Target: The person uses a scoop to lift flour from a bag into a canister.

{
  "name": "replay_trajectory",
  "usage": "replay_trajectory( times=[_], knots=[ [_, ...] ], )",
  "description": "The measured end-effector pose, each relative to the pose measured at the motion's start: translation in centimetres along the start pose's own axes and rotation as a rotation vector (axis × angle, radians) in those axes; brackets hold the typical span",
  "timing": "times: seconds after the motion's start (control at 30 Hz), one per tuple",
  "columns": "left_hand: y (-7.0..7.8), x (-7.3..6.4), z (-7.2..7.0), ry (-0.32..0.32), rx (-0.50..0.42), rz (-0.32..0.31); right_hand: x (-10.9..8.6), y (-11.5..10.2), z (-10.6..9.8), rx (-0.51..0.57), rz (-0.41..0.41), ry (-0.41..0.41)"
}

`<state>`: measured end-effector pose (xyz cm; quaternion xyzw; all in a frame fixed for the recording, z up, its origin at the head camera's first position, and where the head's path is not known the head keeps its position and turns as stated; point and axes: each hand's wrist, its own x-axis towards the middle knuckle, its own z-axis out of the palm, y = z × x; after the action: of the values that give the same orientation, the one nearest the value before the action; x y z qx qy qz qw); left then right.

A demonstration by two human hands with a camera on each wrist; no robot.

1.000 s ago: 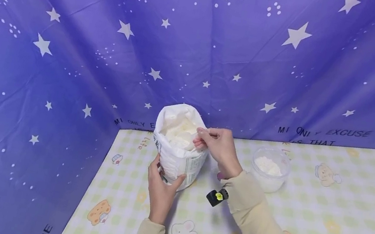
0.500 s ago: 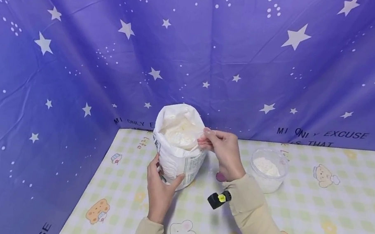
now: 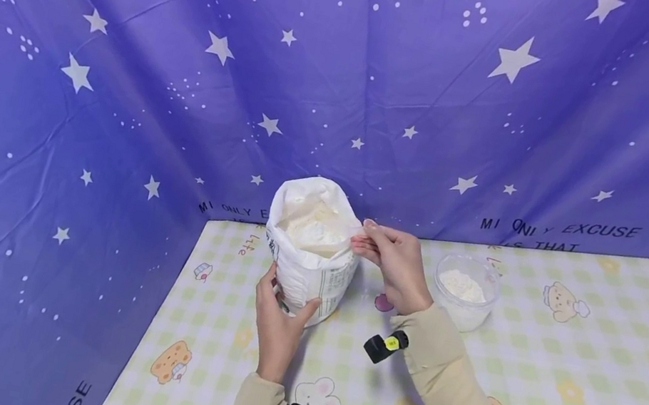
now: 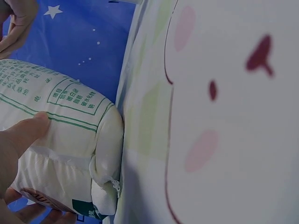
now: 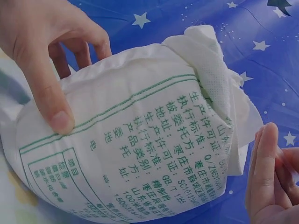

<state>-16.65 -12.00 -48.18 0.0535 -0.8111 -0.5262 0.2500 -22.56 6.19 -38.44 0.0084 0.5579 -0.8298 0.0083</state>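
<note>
A white flour bag (image 3: 304,282) stands open-topped at the back of the table, pale powder (image 3: 315,233) showing inside its mouth. My left hand (image 3: 275,335) grips its lower front, thumb on one side and fingers round the other. In the left wrist view, the thumb presses the green-printed side of the bag (image 4: 60,119). At the right of the mouth, my right hand (image 3: 395,262) pinches the thin white edge. The right wrist view shows those fingertips at the liner edge of the bag (image 5: 126,126), with my left hand (image 5: 58,46) on its lower part.
A clear round tub (image 3: 467,318) of white powder stands to the right of my right hand. A starry blue-purple curtain (image 3: 344,90) hangs directly behind the bag. The table wears a checked cloth (image 3: 239,390) with cartoon prints.
My right hand has moved a little to the right, from over the bag's mouth to just outside its right rim, drawing the edge outward. My left hand keeps its hold.
</note>
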Motion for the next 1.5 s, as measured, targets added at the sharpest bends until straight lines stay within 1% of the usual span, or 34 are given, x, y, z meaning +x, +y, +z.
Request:
replay_trajectory(
  times=[0.33,0.47,0.73,1.0,1.23,1.5],
  knots=[
    [0.0,0.1,0.1,0.006,-0.011,-0.001,0.0,0.0,-0.4,0.053,-0.025,-0.004],
    [0.0,0.1,0.1,0.004,-0.019,0.002,-0.1,-0.2,-0.6,0.071,-0.023,-0.005],
    [0.2,0.1,0.0,-0.001,-0.003,-0.01,-0.4,-0.9,-1.3,0.071,-0.013,-0.002],
    [0.0,0.1,0.0,-0.003,-0.002,-0.013,-0.6,-1.3,-2.2,0.094,-0.015,-0.003],
    [0.0,0.0,0.1,0.002,-0.006,-0.006,-1.2,-2.0,-3.6,0.146,-0.025,0.008],
    [0.0,0.0,0.1,0.0,-0.008,-0.005,-2.0,-2.6,-6.0,0.223,-0.03,0.014]
  ],
)
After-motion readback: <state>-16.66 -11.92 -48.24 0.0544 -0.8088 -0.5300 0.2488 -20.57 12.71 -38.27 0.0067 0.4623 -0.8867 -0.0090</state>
